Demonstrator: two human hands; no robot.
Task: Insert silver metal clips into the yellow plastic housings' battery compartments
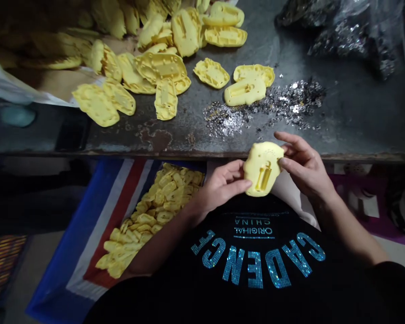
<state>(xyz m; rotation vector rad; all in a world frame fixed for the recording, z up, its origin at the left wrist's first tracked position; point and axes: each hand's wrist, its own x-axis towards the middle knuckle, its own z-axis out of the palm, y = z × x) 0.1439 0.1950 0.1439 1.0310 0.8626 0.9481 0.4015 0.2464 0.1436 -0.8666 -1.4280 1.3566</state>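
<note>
Yellow moulded shell [256,159] held by its edges in the grip of left hand [224,182] and right hand [305,168], near a dark counter [357,119] bearing small shiny pieces [227,120] and similar shells [166,99].

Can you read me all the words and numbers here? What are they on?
"CADENCE": big sparkly blue letters on the black shirt, upside down.
"ORIGINAL", it seems: smaller, same shirt.
"CHINA": small, same shirt.
One tiny line on the shirt is too small to read.
No numbers I can read.
</note>
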